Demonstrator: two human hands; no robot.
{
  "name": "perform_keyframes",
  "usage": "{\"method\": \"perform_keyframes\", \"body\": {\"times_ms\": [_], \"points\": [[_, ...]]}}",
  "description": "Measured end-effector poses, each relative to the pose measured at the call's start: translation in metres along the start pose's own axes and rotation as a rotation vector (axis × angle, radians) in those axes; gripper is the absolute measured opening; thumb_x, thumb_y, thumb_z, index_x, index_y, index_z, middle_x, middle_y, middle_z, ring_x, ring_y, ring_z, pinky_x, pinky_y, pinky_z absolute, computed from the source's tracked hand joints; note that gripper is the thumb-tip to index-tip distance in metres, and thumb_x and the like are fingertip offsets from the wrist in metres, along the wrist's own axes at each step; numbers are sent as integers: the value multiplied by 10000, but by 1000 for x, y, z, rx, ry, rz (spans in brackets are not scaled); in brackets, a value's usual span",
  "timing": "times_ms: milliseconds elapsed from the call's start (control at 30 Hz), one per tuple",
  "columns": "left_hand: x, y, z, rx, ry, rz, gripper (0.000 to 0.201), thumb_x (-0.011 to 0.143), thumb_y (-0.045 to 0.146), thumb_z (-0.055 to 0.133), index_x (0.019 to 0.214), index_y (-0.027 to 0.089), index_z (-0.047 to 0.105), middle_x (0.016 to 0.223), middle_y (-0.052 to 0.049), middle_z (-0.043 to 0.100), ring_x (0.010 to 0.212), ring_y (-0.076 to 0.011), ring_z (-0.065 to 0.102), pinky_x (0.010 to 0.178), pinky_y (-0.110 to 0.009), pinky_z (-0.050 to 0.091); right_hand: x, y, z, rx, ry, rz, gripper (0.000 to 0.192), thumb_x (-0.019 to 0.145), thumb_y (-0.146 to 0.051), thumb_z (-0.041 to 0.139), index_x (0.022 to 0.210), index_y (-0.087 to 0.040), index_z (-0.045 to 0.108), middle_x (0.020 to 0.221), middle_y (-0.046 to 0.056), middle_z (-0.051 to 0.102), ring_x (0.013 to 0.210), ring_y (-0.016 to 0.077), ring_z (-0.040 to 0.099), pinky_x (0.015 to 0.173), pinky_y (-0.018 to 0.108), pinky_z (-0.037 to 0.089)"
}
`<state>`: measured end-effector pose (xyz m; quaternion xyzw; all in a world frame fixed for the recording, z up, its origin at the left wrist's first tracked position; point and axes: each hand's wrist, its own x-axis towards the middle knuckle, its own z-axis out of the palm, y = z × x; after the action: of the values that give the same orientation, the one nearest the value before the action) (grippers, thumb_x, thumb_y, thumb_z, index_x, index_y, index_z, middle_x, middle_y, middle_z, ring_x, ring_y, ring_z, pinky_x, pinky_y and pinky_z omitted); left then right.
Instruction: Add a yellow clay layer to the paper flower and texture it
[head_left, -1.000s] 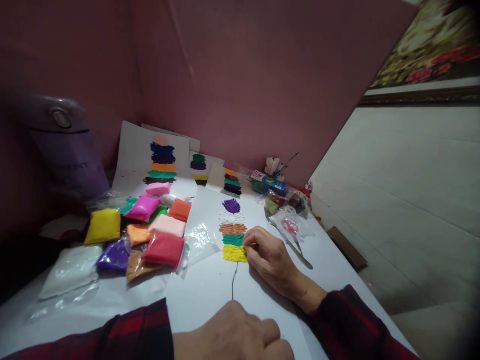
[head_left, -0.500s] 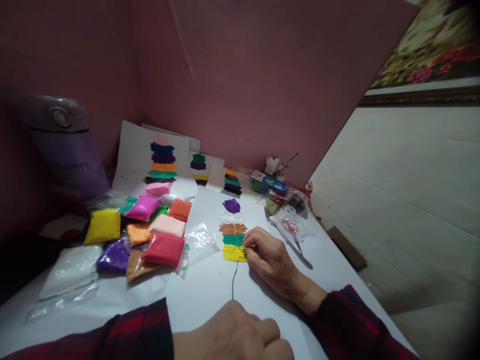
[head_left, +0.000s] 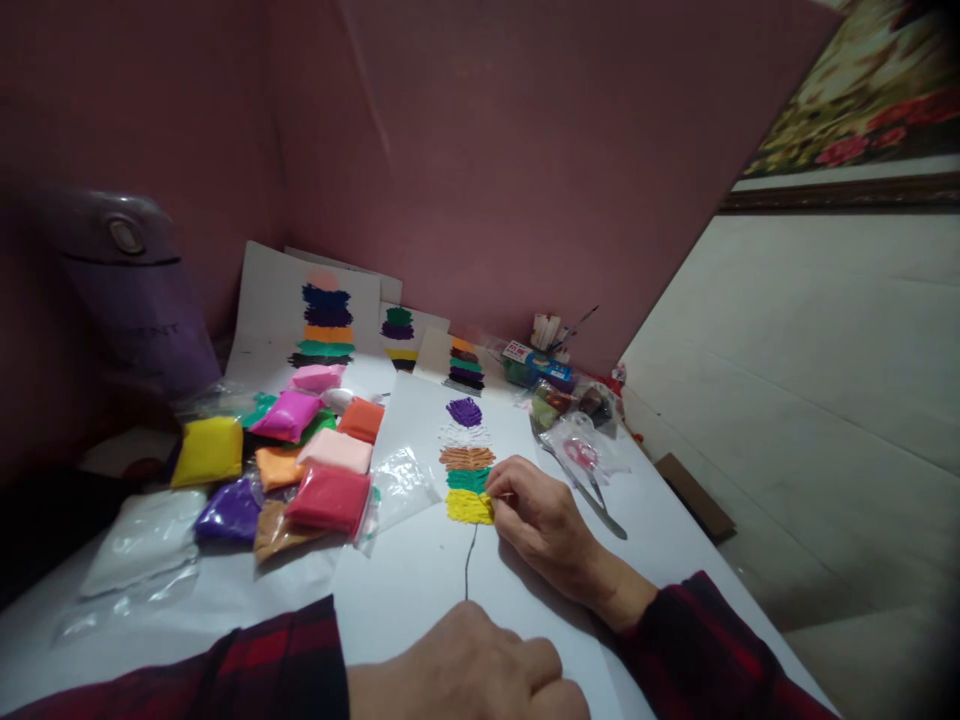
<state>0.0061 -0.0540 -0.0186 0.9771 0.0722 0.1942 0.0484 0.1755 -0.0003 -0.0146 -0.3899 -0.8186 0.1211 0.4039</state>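
Both arms wear long sleeves of dark plaid, red checks crossed with black or very dark bands. Left sleeve (head_left: 247,665): cuff ends at the wrist, cloth looks soft, flannel-like. Right sleeve (head_left: 705,650): same pattern, cuff edge dark, ending just behind the wrist. Left hand (head_left: 469,670) and right hand (head_left: 544,520) are bare: no gloves, rings, watch or bands visible.

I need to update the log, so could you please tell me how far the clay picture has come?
Done: purple, white, brown and green bands are stacked on the sheet. In hand: the right hand pinches at the yellow band; the left hand rests as a fist on the sheet. Left: the drawn stem line below is bare.
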Motion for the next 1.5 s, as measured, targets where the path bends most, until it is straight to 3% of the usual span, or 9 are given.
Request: {"method": "perform_keyframes", "body": {"times_ms": [500,800,933,1500], "points": [[1,-2,3,-8,-15,-6,236,865,252,666,788,200,449,703,60,565,484,-110,433,384,-288,278,-2,0,-1,13,-16,-28,211,783,0,470,819,-201,522,854,47,586,746,171,541,683,316,460],[0,2,2,11,5,-41,206,915,233,599,790,204,438,711,51,579,490,-113,466,416,-285,296,-2,-3,-1,19,-18,-54,202,784,-5,465,810,-198,519,849,53,582,740,173,543,665,309,454],[1,1,0,-16,-31,7,223,900,229,614,773,198,434,699,47,573,483,-106,456,404,-266,287,-2,-4,-1,8,-13,-60,209,776,2,465,810,-198,515,840,50,580,720,167,535,642,300,444],[0,0,5,22,8,18,207,885,223,620,771,196,449,681,47,564,476,-112,444,385,-283,265,-4,-10,-1,9,-25,-89,233,764,9,457,836,-204,520,854,53,585,739,171,535,637,305,466]]}}
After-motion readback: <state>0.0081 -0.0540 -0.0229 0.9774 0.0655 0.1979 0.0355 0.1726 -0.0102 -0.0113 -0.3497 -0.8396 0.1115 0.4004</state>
